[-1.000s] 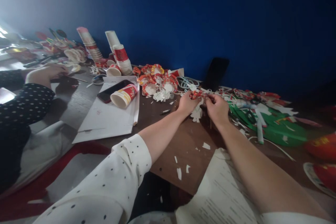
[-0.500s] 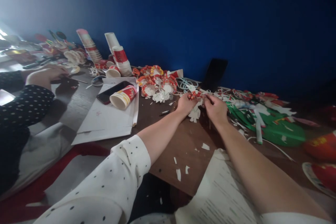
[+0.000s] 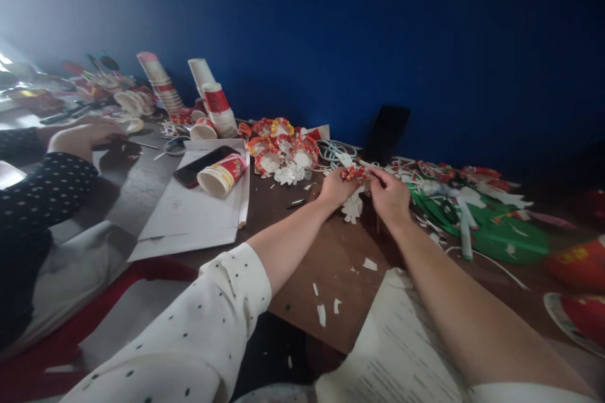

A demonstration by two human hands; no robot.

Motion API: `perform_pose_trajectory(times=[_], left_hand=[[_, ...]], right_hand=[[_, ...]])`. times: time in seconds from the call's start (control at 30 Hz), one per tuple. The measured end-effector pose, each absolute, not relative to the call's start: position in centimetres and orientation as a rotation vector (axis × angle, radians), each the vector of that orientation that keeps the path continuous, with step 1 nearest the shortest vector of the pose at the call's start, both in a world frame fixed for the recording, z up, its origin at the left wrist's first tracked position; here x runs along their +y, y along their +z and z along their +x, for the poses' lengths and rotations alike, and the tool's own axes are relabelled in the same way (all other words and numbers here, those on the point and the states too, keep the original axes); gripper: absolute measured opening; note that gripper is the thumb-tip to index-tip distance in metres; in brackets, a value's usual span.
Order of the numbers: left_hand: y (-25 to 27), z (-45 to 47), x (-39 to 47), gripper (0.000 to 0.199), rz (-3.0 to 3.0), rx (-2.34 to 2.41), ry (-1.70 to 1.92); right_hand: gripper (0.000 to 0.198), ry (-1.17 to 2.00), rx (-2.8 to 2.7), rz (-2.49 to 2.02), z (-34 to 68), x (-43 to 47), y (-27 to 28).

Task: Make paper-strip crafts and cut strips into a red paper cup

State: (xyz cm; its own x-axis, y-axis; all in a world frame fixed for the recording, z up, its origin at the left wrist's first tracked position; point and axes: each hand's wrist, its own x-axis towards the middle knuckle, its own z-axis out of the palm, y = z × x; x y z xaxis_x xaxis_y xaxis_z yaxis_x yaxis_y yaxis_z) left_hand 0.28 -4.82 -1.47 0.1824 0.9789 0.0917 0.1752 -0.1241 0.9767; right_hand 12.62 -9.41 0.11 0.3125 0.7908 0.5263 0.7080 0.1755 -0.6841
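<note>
Between my two hands is a red-and-white paper-cup craft [image 3: 352, 208], its cut white strips hanging below my fingers. My left hand [image 3: 337, 187] is closed on its left side. My right hand [image 3: 390, 195] pinches its right side, thumb and index finger together. The fingertips and the upper part of the craft are partly hidden and blurred. Just left of my hands lies a heap of similar red, orange and white cut paper-cup pieces [image 3: 283, 150]. A black pen-like item [image 3: 296, 203] rests near my left forearm.
Stacked paper cups [image 3: 218, 107] stand at the back left. A phone [image 3: 201, 165] and a tipped paper cup [image 3: 222, 175] lie on a white folder [image 3: 189, 217]. A green sheet [image 3: 510, 236] with scraps is right. A co-worker's hands [image 3: 87, 135] are far left. A dark phone [image 3: 388, 129] leans against the blue wall.
The craft has turned and shifted slightly between my hands; its hanging white strips sit a little differently. My fingers have moved only slightly, still holding it.
</note>
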Motion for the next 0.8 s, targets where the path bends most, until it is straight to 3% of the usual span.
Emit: perform_pose_trajectory(times=[0.53, 0.8], left_hand=[[0.2, 0.0, -5.5, 0.018, 1.408, 1.271, 1.057], [-0.5, 0.1, -5.2, 0.022, 1.531, 1.253, 1.078]], right_hand=[[0.036, 0.242, -1.456, -1.467, 11.7, -10.1, 0.5], [0.031, 0.062, -1.516, -1.452, 12.4, -9.7, 0.1]])
